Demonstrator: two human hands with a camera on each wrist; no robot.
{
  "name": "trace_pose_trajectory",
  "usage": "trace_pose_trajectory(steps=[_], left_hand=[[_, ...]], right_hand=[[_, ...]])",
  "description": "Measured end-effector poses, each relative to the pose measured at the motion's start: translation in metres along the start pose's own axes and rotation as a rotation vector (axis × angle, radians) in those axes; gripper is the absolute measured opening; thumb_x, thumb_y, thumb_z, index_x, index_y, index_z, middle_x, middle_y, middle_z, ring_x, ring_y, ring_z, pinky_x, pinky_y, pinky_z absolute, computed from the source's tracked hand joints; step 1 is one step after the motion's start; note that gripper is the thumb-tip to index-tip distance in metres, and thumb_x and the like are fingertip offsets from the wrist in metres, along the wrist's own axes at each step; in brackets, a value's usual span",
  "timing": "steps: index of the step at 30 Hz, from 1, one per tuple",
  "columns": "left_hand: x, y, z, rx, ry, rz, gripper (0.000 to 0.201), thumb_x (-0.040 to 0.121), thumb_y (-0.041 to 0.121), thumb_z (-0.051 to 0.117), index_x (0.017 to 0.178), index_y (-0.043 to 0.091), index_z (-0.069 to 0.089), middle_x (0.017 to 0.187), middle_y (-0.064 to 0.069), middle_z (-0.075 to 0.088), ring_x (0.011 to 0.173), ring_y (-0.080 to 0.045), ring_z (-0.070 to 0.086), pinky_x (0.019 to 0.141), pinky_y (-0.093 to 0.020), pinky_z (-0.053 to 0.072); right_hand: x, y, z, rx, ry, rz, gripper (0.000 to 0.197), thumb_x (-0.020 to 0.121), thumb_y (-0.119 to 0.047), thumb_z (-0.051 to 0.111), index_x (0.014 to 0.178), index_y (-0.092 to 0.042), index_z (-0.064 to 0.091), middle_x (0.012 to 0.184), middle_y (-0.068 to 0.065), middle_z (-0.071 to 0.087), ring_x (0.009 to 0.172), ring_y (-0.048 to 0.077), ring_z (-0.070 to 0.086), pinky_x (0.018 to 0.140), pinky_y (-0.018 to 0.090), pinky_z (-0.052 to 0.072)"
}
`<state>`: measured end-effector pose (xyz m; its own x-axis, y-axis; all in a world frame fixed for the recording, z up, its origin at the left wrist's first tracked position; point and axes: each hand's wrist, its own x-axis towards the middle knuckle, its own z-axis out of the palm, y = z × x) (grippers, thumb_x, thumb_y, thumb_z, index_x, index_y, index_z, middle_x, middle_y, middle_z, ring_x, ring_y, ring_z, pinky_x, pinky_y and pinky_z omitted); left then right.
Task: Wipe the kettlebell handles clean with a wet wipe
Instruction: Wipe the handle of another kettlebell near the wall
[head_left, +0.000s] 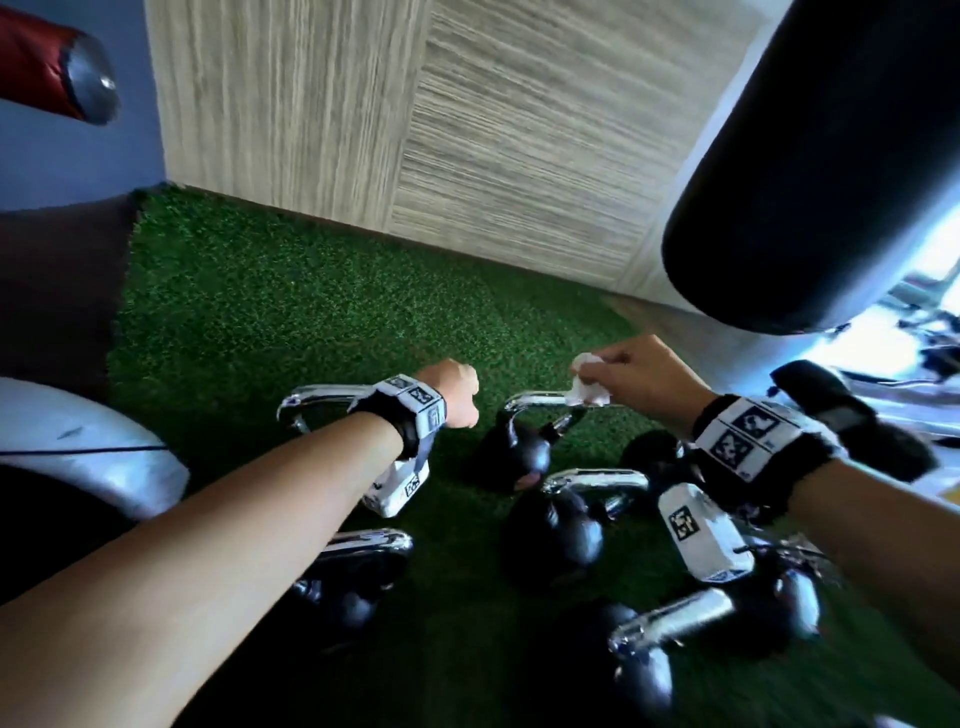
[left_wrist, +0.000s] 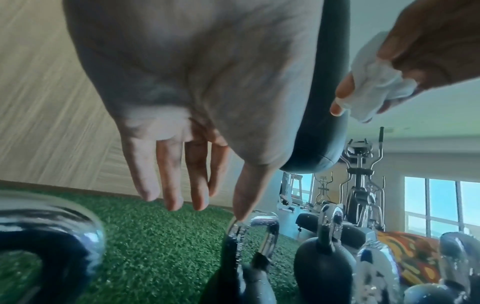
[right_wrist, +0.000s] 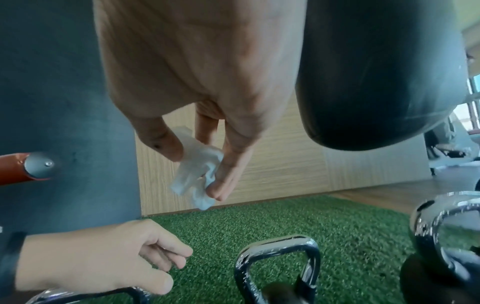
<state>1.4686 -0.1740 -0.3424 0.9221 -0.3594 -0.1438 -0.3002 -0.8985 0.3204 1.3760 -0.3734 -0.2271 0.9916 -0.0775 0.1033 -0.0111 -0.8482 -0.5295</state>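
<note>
Several black kettlebells with chrome handles stand on green turf (head_left: 311, 312). My right hand (head_left: 618, 371) pinches a crumpled white wet wipe (head_left: 587, 389) between thumb and fingers. In the right wrist view the wet wipe (right_wrist: 194, 181) hangs above the far middle kettlebell's handle (right_wrist: 278, 244), apart from it. That handle (head_left: 535, 400) lies just below the wipe in the head view. My left hand (head_left: 454, 392) hovers to the left of it with relaxed fingers (left_wrist: 171, 197) and holds nothing. Behind my left wrist sits another kettlebell handle (head_left: 317, 400).
A black punching bag (head_left: 810, 182) hangs close above my right hand. A wood-panel wall (head_left: 467, 130) borders the turf at the back. A red padded bar (head_left: 47, 62) juts in at upper left, a white rounded object (head_left: 78, 447) at left. Exercise machines (left_wrist: 361, 185) stand to the right.
</note>
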Motion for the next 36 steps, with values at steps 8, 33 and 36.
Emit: trace_pose_trajectory(steps=[8, 33, 36], left_hand=[[0.011, 0.026, 0.022, -0.050, -0.040, -0.106, 0.041, 0.080, 0.032, 0.074, 0.114, 0.011, 0.071, 0.120, -0.011, 0.072, 0.110, -0.030, 0.069, 0.089, -0.034, 0.058], [0.100, 0.047, 0.058, -0.113, -0.108, -0.517, 0.025, 0.095, 0.012, 0.068, 0.074, 0.021, 0.057, 0.069, 0.006, 0.060, 0.053, -0.005, 0.056, 0.038, -0.011, 0.044], [0.105, 0.050, 0.071, -0.199, -0.089, -0.563, 0.017, 0.088, 0.010, 0.076, 0.086, 0.017, 0.061, 0.069, -0.001, 0.061, 0.052, -0.013, 0.052, 0.039, -0.019, 0.040]], right_hand=[[-0.005, 0.005, -0.050, -0.172, -0.093, -0.062, 0.020, 0.090, -0.014, 0.073, 0.109, -0.014, 0.079, 0.102, -0.002, 0.075, 0.071, -0.006, 0.066, 0.061, 0.013, 0.050], [0.149, 0.193, -0.026, 0.303, -0.190, -0.210, 0.011, 0.080, -0.011, 0.075, 0.087, -0.013, 0.082, 0.077, 0.009, 0.078, 0.056, 0.008, 0.065, 0.053, 0.025, 0.057], [0.158, 0.210, -0.008, 0.464, -0.261, -0.203, 0.022, 0.087, -0.016, 0.073, 0.095, 0.004, 0.077, 0.101, 0.026, 0.075, 0.084, 0.031, 0.073, 0.087, 0.051, 0.061]])
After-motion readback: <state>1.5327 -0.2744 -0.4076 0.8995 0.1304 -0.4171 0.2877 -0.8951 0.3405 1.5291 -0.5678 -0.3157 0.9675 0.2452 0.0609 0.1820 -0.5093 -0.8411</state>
